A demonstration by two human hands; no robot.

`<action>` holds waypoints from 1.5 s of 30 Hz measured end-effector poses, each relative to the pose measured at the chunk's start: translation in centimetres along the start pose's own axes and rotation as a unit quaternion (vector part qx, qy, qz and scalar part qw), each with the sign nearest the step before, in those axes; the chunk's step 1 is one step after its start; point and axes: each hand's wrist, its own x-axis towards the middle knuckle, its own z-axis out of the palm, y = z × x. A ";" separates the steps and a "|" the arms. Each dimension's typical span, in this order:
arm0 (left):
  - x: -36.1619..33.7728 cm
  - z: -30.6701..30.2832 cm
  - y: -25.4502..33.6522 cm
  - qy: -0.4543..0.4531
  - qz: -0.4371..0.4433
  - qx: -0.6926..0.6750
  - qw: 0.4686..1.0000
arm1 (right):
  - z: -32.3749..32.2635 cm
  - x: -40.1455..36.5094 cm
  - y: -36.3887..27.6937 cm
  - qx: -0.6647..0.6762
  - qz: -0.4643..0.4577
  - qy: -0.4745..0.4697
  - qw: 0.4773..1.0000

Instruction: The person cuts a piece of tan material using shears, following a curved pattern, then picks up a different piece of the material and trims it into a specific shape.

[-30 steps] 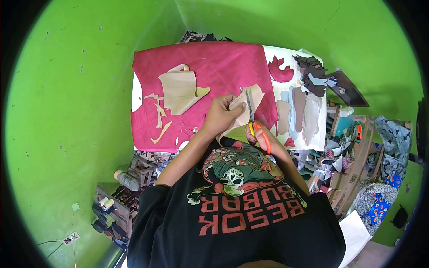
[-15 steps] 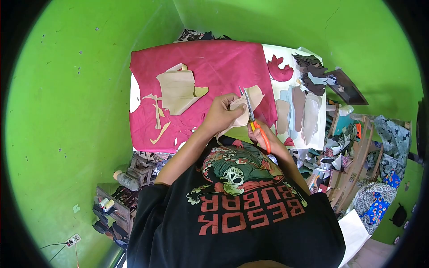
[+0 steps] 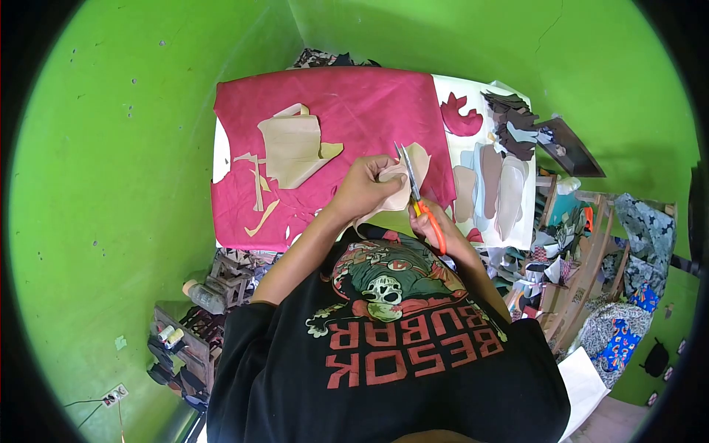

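My left hand point(image 3: 367, 186) pinches a beige piece of material point(image 3: 396, 196), perhaps leather, between thumb and fingers above the table's near side. My right hand point(image 3: 437, 220) is wrapped around the orange and yellow handles of the scissors point(image 3: 410, 173). The scissors' blades point away from me and lie along the beige piece, whose far end point(image 3: 419, 158) shows to the right of them. How far apart the blades are is hard to make out. A larger beige sheet point(image 3: 292, 148) lies on the red material point(image 3: 369, 103) to the left, with thin beige offcuts point(image 3: 262, 220) beside it.
On the table's white right side point(image 3: 452, 87) lie a red cut piece point(image 3: 461, 118), dark stacked pieces point(image 3: 517, 133), and grey, blue and brown sole-shaped pieces point(image 3: 491, 184). A dark frame point(image 3: 572, 151) and a wooden rack point(image 3: 591, 273) stand to the right. Green walls enclose the table.
The far end of the beige piece has shifted slightly left against the scissors. Both hands keep nearly the same place, and the whole view has moved a little.
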 end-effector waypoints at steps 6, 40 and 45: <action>-0.2 -0.1 -0.1 0.010 -0.001 -0.010 1.000 | -0.8 -0.3 -1.4 -0.002 0.019 -0.033 0.999; -2.2 -1.1 1.0 -0.016 -0.116 -0.017 0.993 | -2.4 -1.1 -2.9 -0.139 0.065 -0.101 0.983; -1.3 -1.4 0.2 -0.030 -0.123 0.004 0.992 | -1.6 -0.3 -0.4 -0.054 0.007 -0.070 0.996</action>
